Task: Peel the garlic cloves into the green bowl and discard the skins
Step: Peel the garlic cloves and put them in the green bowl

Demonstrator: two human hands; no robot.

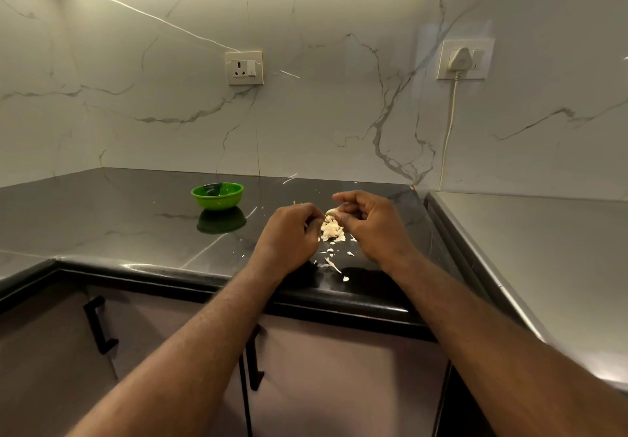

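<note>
Black glossy stone is forming the tabletop (pixel 136 219) in the head view, and both hands are working close together above its front right part. The right hand (pixel 370 229) is curling its fingers (pixel 353 203) round a pale clove (pixel 332 212), pinching it just above the surface. The left hand (pixel 289 237) is facing it from the other side with its fingers bent inward, tips almost meeting the clove; whether they are gripping anything I cannot tell. Skins (pixel 332 231) are lying in a small heap directly under the clove, between the two hands, with loose flakes trailing toward the tabletop's front edge. The green bowl (pixel 217 202) is sitting upright well to the left of the hands and farther back, its reflection showing in the stone; its contents are too dim to make out. Behind, the marble wall (pixel 306 113) is carrying a socket (pixel 244 67) and, to the right, a plug (pixel 458 59) with a white cord (pixel 448 130) hanging down. Cabinet (pixel 323 368) doors with black handles (pixel 98 324) are showing below the edge.
</note>
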